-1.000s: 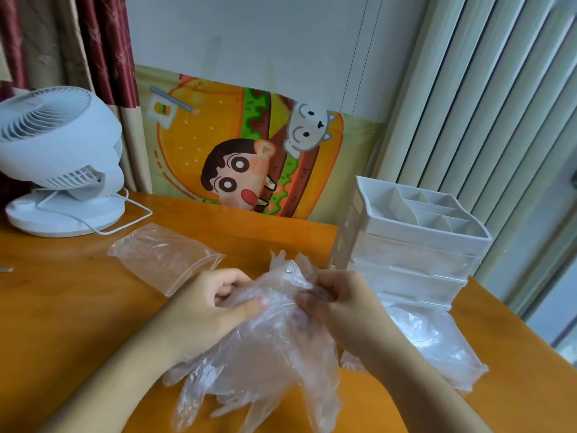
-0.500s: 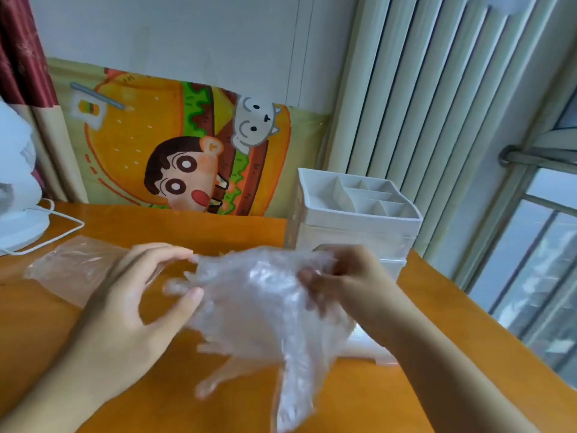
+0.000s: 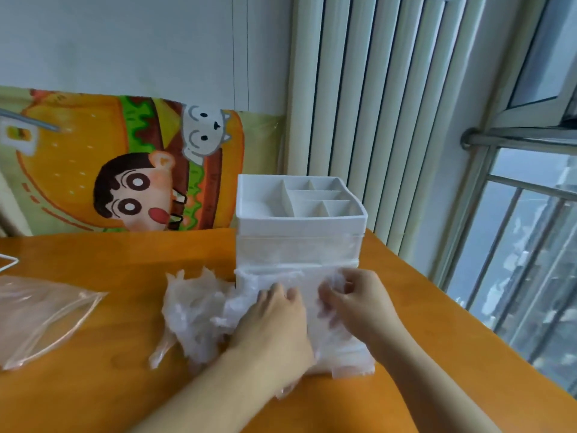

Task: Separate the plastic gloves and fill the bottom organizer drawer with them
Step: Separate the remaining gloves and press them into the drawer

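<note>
Orange desk (image 3: 93, 354) under us, our hands have come forward from mid-air to the pulled-out bottom drawer (image 3: 349, 367) of the white organizer (image 3: 299, 245): the left hand (image 3: 274, 326) lies flat, pressing the plastic gloves (image 3: 199, 307) toward it, while the right hand (image 3: 356, 304) pinches a crumpled glove over it. A second ago we were still peeling the bundle apart, so we judge a fresh glove is going in, though much of the pile spills onto the desk left of the drawer. An emptied zip bag (image 3: 40, 314) lies well apart.
</note>
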The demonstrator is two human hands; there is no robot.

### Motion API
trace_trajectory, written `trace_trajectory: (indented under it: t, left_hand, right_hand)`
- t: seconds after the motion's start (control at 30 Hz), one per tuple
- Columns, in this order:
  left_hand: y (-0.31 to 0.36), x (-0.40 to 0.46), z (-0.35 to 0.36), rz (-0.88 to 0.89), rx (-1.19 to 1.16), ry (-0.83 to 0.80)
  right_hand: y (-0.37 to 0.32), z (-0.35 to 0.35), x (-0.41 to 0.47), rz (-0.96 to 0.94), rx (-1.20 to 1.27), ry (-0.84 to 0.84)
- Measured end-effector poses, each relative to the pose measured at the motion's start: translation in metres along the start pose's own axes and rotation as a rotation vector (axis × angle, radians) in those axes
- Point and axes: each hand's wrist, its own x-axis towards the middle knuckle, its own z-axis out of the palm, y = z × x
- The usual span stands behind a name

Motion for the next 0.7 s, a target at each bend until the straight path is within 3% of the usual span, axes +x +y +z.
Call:
trace_trajectory:
  t: [0.23, 0.43, 0.7]
  left_hand:
    - [-0.011, 0.014, 0.009, -0.149, 0.112, -0.183]
    - [-0.013, 0.031, 0.019, -0.127, 0.229, -0.444]
    - [-0.006, 0.050, 0.026, -0.078, 0.294, -0.456]
  right_hand:
    - [0.026, 0.004, 0.013, -0.150, -0.462, 0.046]
    - [0.029, 0.007, 0.011, -0.075, -0.602, 0.114]
    - [0.026, 0.004, 0.009, 0.013, -0.639, 0.166]
